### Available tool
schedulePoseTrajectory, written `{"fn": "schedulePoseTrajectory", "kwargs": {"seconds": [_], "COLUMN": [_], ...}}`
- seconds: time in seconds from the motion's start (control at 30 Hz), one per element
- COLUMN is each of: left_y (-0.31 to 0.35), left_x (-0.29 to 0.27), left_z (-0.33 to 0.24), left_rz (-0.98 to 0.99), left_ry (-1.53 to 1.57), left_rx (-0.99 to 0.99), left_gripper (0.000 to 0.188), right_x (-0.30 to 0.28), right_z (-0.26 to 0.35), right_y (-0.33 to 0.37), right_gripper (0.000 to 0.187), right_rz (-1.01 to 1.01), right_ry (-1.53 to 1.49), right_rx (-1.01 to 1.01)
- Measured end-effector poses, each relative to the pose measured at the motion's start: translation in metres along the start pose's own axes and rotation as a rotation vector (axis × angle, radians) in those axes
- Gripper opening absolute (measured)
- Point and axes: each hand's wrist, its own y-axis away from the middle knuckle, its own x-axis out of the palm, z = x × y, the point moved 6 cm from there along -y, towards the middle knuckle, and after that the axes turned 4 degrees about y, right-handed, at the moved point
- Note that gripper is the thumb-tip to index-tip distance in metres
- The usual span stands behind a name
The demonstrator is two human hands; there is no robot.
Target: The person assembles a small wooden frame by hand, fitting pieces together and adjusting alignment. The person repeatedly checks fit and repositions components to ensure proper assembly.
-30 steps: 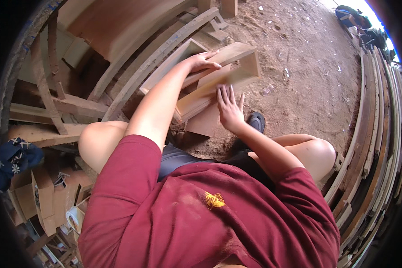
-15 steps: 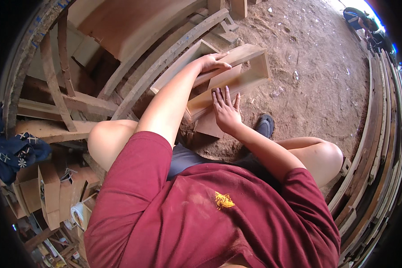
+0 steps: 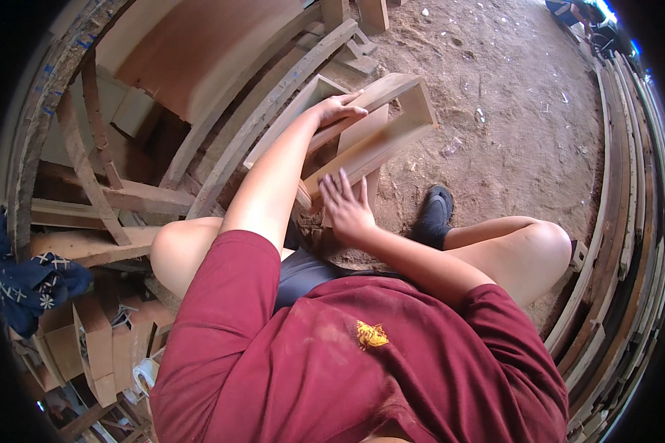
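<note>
A shallow rectangular wooden frame [image 3: 400,131], like a drawer without a bottom, stands tilted in front of me. My left hand [image 3: 338,111] is wrapped over the top of its far board, fingers pointing right. Against the outer face of the near board lies my right hand [image 3: 349,210], fingers spread, near the frame's left corner. It seems to touch the wood with its fingertips. Beneath the frame a flat board [image 3: 373,189] shows in part. Another open wooden box [image 3: 279,133] sits just behind, partly hidden by my left arm.
Bare dirt floor [image 3: 488,88] spreads ahead and right. Long stacked planks [image 3: 606,288] line the right side. A timber rack [image 3: 177,198] stands left, with blue patterned cloth [image 3: 37,284] and several wooden boxes [image 3: 96,347] lower down. Another person [image 3: 569,13] is far right.
My right hand has slid left and nearer along the near board, toward its left end. My left hand stays on the far board. The whole view has shifted slightly.
</note>
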Motion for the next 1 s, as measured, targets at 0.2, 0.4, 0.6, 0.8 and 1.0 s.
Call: {"fn": "schedulePoseTrajectory", "kwargs": {"seconds": [0.2,0.4,0.6,0.8,1.0], "left_y": [-0.002,0.002,0.004,-0.007,-0.006], "left_x": [0.004,0.001,-0.001,-0.014,-0.013], "left_z": [-0.007,-0.004,-0.008,0.018,0.013], "left_rz": [-0.026,-0.015,-0.056,-0.034,-0.087], "left_ry": [-0.102,0.03,-0.075,0.277,0.15], "left_rx": [0.09,0.061,0.082,0.015,0.026], "left_gripper": [0.111,0.107,0.094,0.085,0.086], "right_x": [0.012,-0.018,0.0,-0.015,-0.016], "right_z": [0.012,-0.071,-0.034,-0.056,-0.038], "right_y": [0.021,-0.018,0.034,0.025,0.013], "right_gripper": [0.067,0.07,0.067,0.064,0.066], "right_rz": [0.061,-0.017,0.055,-0.019,0.012], "right_ry": [-0.018,0.064,0.037,0.062,0.047], "right_rx": [-0.042,0.238,0.1,0.045,0.051]}}
